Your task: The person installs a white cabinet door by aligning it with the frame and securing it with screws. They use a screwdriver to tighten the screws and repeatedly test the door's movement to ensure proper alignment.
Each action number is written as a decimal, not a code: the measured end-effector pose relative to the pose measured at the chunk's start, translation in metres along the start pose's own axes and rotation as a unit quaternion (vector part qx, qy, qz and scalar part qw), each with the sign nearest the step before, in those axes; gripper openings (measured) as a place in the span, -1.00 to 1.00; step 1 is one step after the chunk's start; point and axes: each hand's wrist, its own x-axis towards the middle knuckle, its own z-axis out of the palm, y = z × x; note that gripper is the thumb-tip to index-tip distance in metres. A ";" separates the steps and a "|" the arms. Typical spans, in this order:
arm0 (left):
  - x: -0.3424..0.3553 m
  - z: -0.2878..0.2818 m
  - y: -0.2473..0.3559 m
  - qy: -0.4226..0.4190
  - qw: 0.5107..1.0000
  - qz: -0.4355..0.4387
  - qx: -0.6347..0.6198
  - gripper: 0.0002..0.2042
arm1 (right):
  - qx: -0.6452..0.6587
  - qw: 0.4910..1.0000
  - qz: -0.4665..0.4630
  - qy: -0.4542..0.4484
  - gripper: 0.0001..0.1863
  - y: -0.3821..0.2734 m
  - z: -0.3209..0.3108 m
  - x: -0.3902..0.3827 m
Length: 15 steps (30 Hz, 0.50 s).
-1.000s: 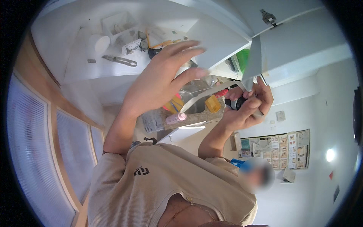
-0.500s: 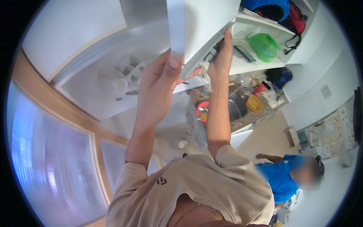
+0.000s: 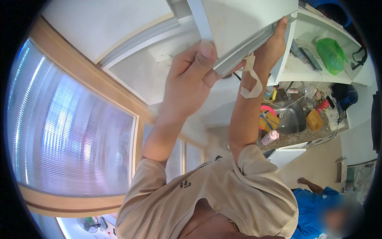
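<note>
Where grey-edged, panel in 2 hands

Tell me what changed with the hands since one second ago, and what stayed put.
The left hand, open earlier, has moved onto a corner of the white panel and grips it. The right hand, earlier around a small dark object no longer visible, now lies against the panel's grey edge. The yellow tray stays beside the sink, and the green bag on the shelf.

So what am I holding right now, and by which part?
A white panel: your left hand grips its near corner; your right hand is against its grey edge, that grip partly hidden.
</note>
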 end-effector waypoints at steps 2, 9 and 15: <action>0.000 0.000 -0.001 0.008 1.000 0.009 0.004 -0.48 | 0.000 1.000 0.025 -0.013 -0.39 -0.025 0.026 -0.026; 0.003 0.001 0.000 0.014 1.000 0.011 0.025 -0.49 | 0.065 0.997 0.032 0.012 -0.36 -0.004 0.019 -0.007; 0.000 -0.019 -0.009 0.040 0.997 -0.017 0.060 -0.53 | 0.061 0.998 0.031 -0.002 -0.44 -0.001 -0.004 0.002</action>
